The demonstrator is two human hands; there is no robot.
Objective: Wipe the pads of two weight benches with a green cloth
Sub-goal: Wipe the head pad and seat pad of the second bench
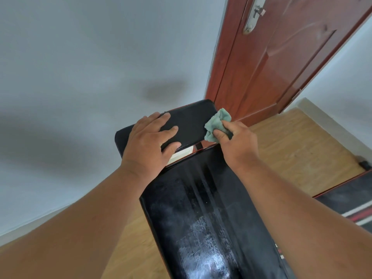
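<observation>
A black weight bench runs away from me: a long glossy pad with wet streaks, and beyond a gap a smaller black pad near the wall. My left hand rests flat on the small pad, fingers spread, thumb over its near edge. My right hand grips a bunched green cloth against the right end of that small pad. Part of a second bench pad, black with red and white stripes, shows at the right edge.
A grey-white wall stands close behind the bench. A red-brown door with a metal handle plate is at the upper right. Wood-look flooring lies to the right of the bench.
</observation>
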